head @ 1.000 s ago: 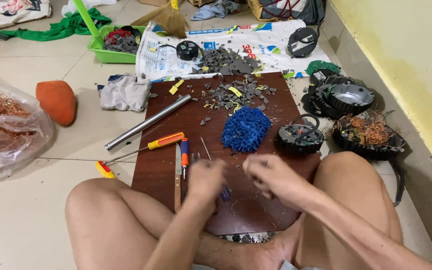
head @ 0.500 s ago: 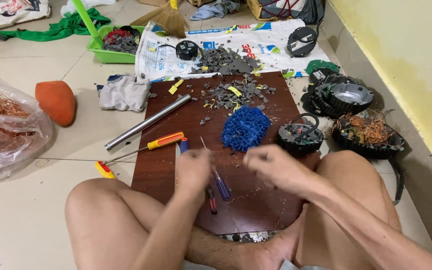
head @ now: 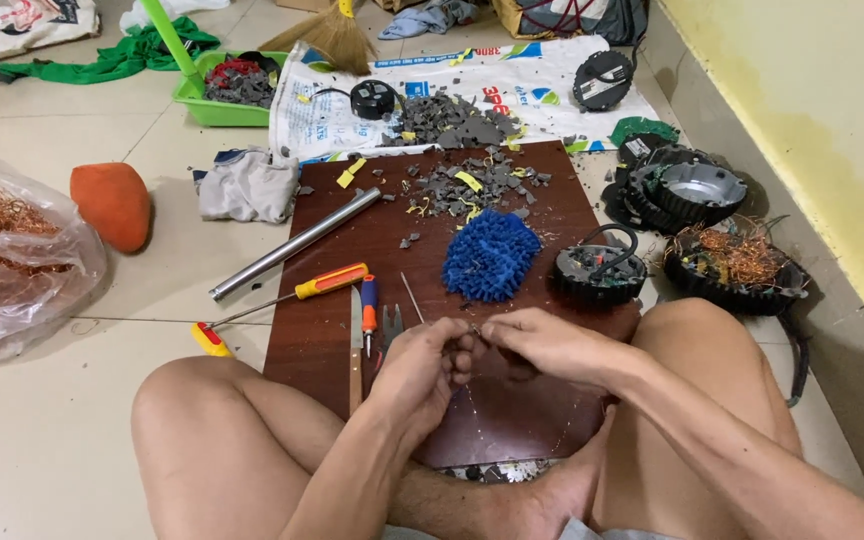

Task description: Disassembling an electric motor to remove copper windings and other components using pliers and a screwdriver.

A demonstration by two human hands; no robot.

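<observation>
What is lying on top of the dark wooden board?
On the wooden board: grey fragments, a blue mop pad, a metal tube, and an orange-handled screwdriver. The left hand and right hand cover what lies beneath them.

pinched piece (head: 474, 331) too small (fingers hide it)

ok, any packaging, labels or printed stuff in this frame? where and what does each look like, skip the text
Printed woven sack: spread flat on the floor beyond the board, white with blue, red and yellow print, grey scrap heaped on it.
Printed bag: top-left corner, white, partly cut off.
Clear plastic bag: far left, crumpled, copper wire inside.
No screens or signs.
</observation>
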